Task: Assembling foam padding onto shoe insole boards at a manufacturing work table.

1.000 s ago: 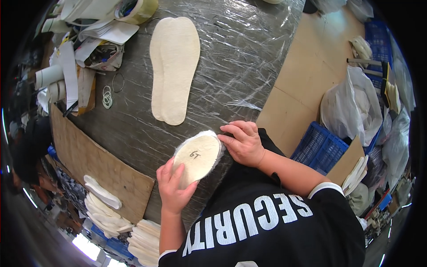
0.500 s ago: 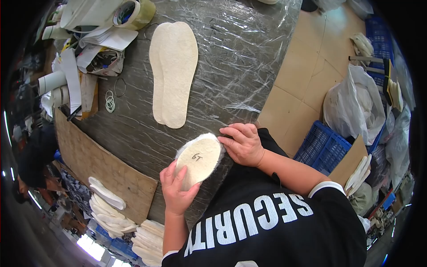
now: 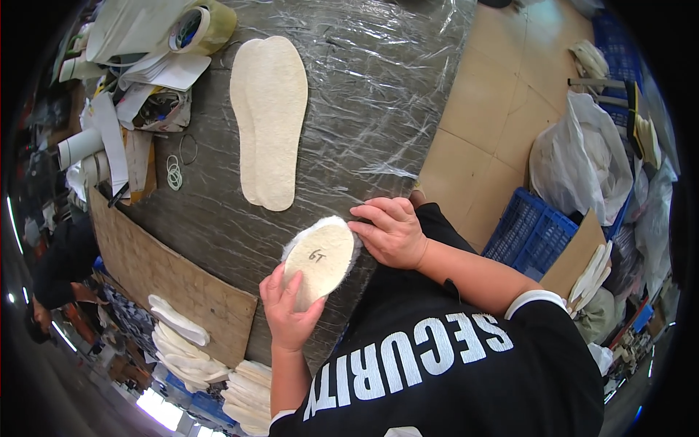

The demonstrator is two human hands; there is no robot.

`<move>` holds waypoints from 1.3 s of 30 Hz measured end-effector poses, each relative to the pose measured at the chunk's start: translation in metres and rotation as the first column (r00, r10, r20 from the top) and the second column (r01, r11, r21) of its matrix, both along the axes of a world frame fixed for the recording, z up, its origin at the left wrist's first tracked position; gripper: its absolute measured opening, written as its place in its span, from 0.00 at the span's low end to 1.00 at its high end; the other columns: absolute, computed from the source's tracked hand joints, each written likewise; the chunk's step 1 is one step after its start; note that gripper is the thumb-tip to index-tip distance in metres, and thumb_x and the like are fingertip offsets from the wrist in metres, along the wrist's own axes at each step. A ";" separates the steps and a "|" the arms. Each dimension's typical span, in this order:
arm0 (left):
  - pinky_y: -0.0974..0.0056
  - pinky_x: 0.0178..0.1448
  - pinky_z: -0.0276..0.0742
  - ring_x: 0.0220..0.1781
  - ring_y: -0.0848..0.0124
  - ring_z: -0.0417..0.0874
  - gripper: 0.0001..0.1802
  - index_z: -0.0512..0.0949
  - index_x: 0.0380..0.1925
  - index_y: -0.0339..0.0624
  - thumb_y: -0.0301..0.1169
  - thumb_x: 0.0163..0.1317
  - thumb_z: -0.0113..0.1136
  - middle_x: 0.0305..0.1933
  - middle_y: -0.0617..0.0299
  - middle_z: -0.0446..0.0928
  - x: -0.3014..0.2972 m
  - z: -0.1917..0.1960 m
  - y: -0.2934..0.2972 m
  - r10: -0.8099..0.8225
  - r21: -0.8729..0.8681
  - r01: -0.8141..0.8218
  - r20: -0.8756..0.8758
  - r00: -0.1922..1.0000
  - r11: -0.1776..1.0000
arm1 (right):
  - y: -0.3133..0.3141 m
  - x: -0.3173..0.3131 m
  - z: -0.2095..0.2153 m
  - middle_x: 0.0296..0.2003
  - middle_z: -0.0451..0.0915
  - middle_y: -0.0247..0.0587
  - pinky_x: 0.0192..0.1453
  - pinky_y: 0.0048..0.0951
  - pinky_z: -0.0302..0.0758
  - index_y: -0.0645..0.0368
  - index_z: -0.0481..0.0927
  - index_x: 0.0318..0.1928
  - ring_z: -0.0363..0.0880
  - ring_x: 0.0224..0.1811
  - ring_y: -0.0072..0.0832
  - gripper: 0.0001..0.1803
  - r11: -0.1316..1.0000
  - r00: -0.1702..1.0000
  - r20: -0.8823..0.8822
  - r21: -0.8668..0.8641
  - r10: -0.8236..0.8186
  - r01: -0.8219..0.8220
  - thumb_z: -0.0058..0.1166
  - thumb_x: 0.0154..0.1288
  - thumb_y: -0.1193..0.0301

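Note:
A cream insole point(image 3: 318, 255) with a fluffy white rim and a handwritten mark is tilted up over the near edge of the table. My left hand point(image 3: 291, 309) grips its lower left end, fingers on the marked face. At its upper right rim, my right hand point(image 3: 391, 231) has its fingers curled together with the fingertips on the fluffy edge; exactly what they pinch is partly hidden. Farther off, two flat cream insoles point(image 3: 277, 124) lie overlapped on the dark plastic-covered table point(image 3: 349, 146).
Rubber bands point(image 3: 174, 175), a tape roll point(image 3: 191, 30) and paper sheets sit at the left. Below them a wooden board point(image 3: 175, 273) borders stacked insoles point(image 3: 186, 357). To the right stand a blue crate point(image 3: 528, 233) and a plastic bag point(image 3: 579, 156). Another person's arm point(image 3: 58, 251) shows far left.
The view has shifted slightly, so the table things sit farther left. My hands and the held insole keep nearly the same pose.

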State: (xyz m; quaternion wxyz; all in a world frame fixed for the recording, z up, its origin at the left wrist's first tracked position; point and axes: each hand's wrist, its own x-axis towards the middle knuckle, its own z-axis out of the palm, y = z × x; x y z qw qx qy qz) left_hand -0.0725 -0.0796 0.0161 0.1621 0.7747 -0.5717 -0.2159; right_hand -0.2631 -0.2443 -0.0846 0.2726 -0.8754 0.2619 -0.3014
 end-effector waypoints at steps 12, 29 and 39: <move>0.50 0.60 0.69 0.57 0.49 0.71 0.34 0.79 0.48 0.40 0.29 0.34 0.75 0.61 0.47 0.71 -0.006 -0.004 0.000 0.001 0.021 -0.001 -0.006 1.000 1.000 | 0.003 -0.008 -0.004 0.50 0.78 0.29 0.53 0.34 0.64 0.50 0.82 0.43 0.73 0.52 0.31 0.18 1.000 1.000 0.001 0.016 0.005 -0.005 0.63 0.47 0.70; 0.54 0.66 0.67 0.61 0.48 0.69 0.32 0.78 0.52 0.36 0.41 0.48 0.73 0.63 0.42 0.68 -0.015 -0.013 0.007 0.179 0.048 -0.172 -0.246 0.953 0.984 | 0.002 -0.017 0.003 0.50 0.74 0.49 0.62 0.52 0.60 0.62 0.73 0.51 0.67 0.56 0.53 0.23 0.987 0.990 -0.085 0.124 0.111 -0.100 0.55 0.52 0.71; 0.56 0.68 0.64 0.64 0.50 0.68 0.32 0.77 0.54 0.35 0.40 0.50 0.72 0.65 0.44 0.66 -0.018 -0.010 0.002 0.327 0.106 -0.309 -0.335 0.884 0.945 | 0.011 -0.018 -0.007 0.51 0.73 0.48 0.53 0.48 0.62 0.44 0.82 0.44 0.70 0.49 0.46 0.17 0.893 0.897 -0.018 -0.089 0.442 -0.442 0.61 0.51 0.63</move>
